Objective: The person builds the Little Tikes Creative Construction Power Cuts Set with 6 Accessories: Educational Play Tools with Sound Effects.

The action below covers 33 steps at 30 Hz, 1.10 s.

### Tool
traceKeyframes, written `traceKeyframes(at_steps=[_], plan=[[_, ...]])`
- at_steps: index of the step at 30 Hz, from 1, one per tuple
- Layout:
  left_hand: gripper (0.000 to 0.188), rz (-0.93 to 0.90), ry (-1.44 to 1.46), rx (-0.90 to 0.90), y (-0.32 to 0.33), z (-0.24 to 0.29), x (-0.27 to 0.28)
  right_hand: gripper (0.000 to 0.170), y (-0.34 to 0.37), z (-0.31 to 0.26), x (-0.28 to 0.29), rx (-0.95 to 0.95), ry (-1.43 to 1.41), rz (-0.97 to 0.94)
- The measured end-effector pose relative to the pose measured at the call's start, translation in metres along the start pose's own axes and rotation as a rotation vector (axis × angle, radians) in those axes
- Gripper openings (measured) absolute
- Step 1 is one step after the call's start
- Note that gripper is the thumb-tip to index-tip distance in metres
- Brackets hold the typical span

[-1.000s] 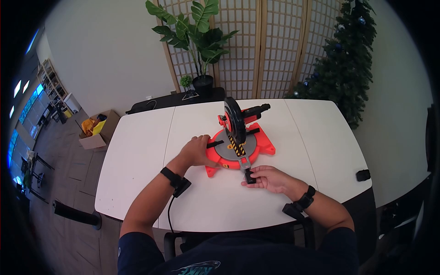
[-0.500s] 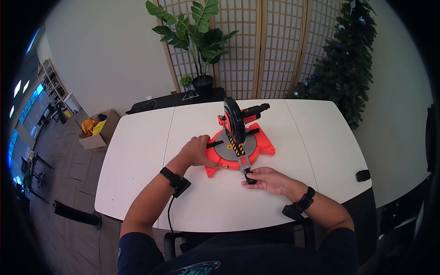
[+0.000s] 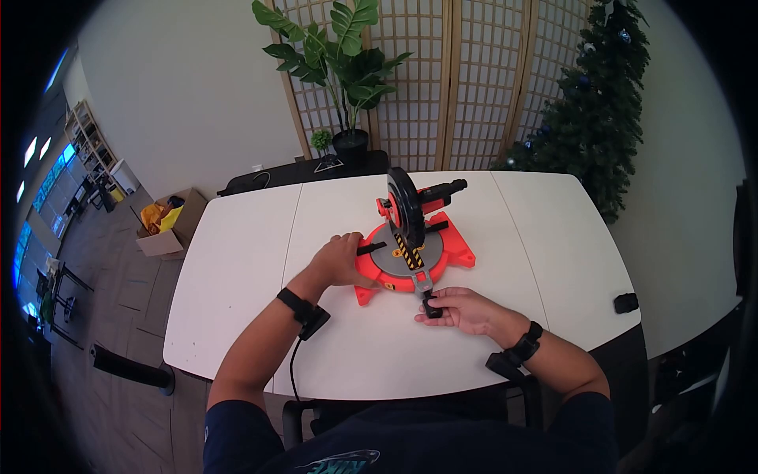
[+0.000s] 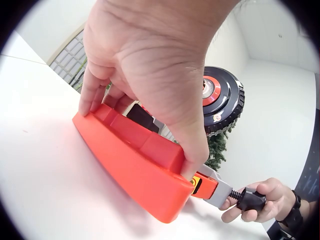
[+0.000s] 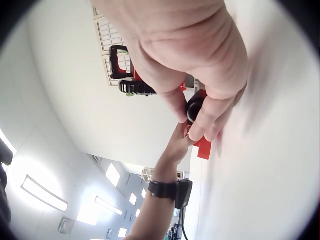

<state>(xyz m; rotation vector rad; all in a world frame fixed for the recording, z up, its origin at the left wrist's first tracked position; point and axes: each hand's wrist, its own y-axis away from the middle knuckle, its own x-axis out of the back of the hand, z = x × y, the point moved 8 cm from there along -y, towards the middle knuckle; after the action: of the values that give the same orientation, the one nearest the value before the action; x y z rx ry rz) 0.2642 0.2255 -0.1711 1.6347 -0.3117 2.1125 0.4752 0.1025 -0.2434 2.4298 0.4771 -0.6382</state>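
Table — white, seamed, red saw atop, plant behind

Cut-off lettering on the navy shirt reads NIKE.

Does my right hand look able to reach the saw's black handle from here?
Probably yes, once the right hand lets go of the black knob: the handle sticks out on that side, with only the low base between.
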Motion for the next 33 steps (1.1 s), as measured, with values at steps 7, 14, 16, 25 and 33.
traceKeyframes(at_steps=[7,14,16,25,33], plan=[[0.115,0.005,0.008,-0.003,0.001,-0.001,-0.001,0.03,0.003,0.0,-0.005,-0.029,0.084,0.006],[0.114,0.009,0.005,-0.003,0.001,0.0,0.0,0.031,0.003,0.0,0.004,0.003,0.118,0.016],[0.115,0.015,0.008,-0.006,0.001,0.0,-0.001,0.03,0.001,0.003,0.007,-0.018,0.076,-0.005],[0.115,0.02,0.005,-0.001,0.001,0.0,-0.001,0.027,0.009,0.003,0.0,-0.075,-0.062,0.012],[0.115,0.004,-0.008,0.006,0.002,0.002,-0.001,0.029,0.003,0.004,0.0,-0.028,0.013,0.006]])
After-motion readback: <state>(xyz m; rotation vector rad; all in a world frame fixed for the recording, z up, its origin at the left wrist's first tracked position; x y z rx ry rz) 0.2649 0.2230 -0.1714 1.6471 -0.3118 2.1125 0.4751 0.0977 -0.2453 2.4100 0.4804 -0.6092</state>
